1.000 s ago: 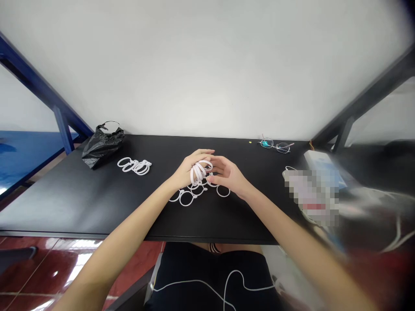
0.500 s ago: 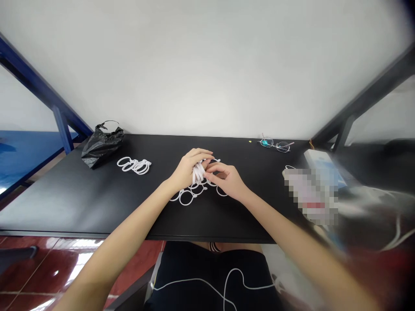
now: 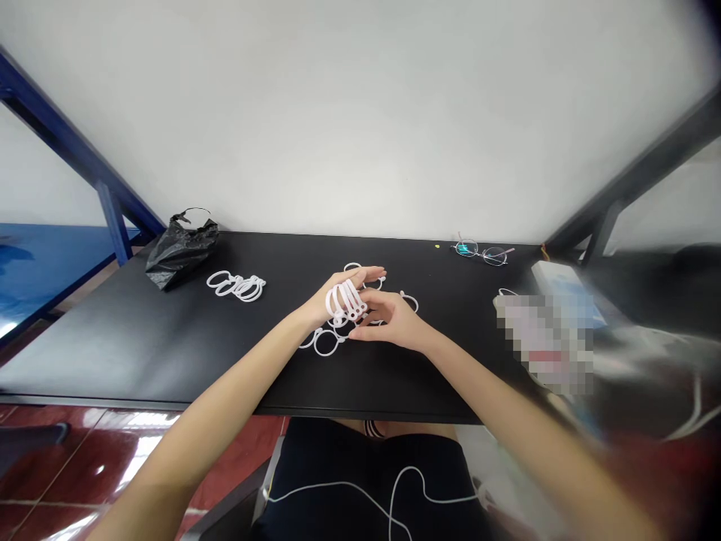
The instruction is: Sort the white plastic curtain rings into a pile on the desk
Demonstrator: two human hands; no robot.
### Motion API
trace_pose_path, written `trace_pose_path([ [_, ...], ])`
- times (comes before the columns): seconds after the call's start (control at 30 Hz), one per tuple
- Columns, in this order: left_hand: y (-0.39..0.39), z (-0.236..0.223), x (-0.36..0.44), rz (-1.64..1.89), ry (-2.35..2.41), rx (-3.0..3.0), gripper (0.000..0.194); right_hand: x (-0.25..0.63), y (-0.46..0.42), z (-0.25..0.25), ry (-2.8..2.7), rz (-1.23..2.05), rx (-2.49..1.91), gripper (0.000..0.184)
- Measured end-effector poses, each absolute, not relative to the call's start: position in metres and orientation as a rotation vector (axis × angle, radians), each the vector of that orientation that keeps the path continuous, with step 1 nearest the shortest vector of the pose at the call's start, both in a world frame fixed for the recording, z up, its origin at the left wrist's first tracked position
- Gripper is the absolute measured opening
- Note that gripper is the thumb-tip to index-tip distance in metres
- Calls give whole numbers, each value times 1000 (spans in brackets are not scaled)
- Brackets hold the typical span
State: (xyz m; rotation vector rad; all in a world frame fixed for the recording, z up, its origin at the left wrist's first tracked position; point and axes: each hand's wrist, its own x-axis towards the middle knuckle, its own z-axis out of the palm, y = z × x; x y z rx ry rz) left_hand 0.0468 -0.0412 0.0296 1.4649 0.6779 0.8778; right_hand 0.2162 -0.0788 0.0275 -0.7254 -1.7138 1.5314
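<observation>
Your right hand is half open, holding nothing that shows, just beside your left hand, curled with light, springy white plastic rings looped over its fingers, best pinched by the rim, and more rings lie linked on the black table.

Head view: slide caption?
Left hand holding white plastic rings, right hand beside them, over a black table.

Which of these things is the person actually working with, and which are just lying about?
Working with:
white plastic rings looped over the left hand, with the right hand beside them; linked white rings beneath.

Lying about:
a separate bunch of white rings; a black plastic bag; wire-rimmed glasses.
</observation>
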Motion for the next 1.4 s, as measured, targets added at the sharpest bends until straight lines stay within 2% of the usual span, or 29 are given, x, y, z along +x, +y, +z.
trace_pose_path([
  [0.1,-46,30,51,778,623,1392,39,215,-83,29,-1809,1551,-703,38],
  [0.23,-56,28,60,741,548,1252,37,210,-90,28,-1818,1422,-710,19],
  [0.37,-62,27,68,679,655,1234,43,209,-91,26,-1801,1373,-766,18],
  [0.47,-60,27,65,816,757,1508,38,213,-89,30,-1814,1411,-822,21],
  [0.57,-55,27,53,993,870,2057,26,217,-86,36,-1830,1524,-866,32],
  [0.67,-54,28,42,838,1004,2405,33,220,-84,40,-1780,1705,-888,36],
  [0.77,-55,29,40,756,954,2347,41,222,-83,42,-1687,1903,-779,32],
  [0.83,-56,30,42,818,842,2183,37,225,-82,44,-1664,2007,-661,42],
  [0.93,-57,33,48,838,678,1954,36,229,-82,48,-1684,2040,-575,44],
  [1.0,-59,34,51,810,582,1891,41,230,-82,50,-1708,2034,-583,39],
  [1.1,-61,34,50,796,483,1941,51,231,-81,49,-1723,2079,-643,45],
  [1.23,-63,29,49,721,620,2208,57,230,-78,45,-1648,2263,-722,59],
  [1.4,-60,27,47,666,759,2222,51,227,-77,45,-1612,2270,-782,60],
])
